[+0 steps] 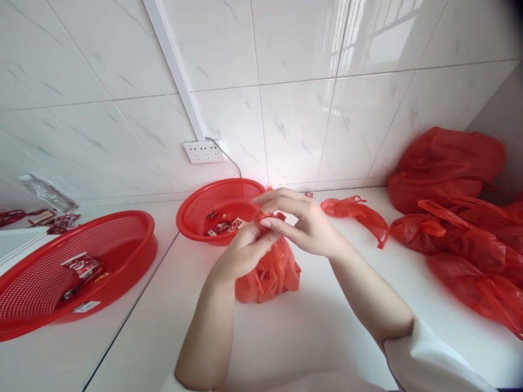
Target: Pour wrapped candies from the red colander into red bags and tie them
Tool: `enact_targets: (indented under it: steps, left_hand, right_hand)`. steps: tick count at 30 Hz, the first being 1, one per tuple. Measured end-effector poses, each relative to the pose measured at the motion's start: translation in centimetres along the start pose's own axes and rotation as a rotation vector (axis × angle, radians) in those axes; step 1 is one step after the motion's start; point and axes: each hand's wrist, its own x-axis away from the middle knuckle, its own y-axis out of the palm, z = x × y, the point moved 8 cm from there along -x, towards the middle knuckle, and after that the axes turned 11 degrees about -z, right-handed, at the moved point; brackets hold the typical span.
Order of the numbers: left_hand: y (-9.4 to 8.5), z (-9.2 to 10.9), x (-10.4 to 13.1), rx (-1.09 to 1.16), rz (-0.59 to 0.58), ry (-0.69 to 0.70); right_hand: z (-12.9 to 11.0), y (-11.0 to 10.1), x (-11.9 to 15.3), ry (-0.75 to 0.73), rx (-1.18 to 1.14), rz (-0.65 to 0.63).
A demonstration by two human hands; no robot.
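A red plastic bag (pixel 269 277) rests on the white table in front of me, bulging at the bottom and gathered at the top. My left hand (pixel 247 247) is closed around the bag's neck. Over it, my right hand (pixel 304 223) pinches the gathered top with thumb and fingers. Whatever the bag contains is hidden by the red plastic. Just behind the hands stands a round red basket (pixel 192 209), with a few small wrapped packets (pixel 223 226) on its bottom.
A larger red basket (pixel 139 239) with packets stands at left, near a clear plastic package (pixel 47 193). Several red bags (pixel 461 234) are piled at right. A loose red bag (pixel 355 209) lies nearer the middle. A socket strip (pixel 204 152) with a cable is on the tiled wall.
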Motion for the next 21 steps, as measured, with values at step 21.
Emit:
enact_targets:
  steps: [21]
  left_hand:
    - [-2.3,-5.2,-1.2,0.81,0.124,-0.197]
  right_hand:
    - [4.1,0.1,3.8,0.047,-0.078,-0.061]
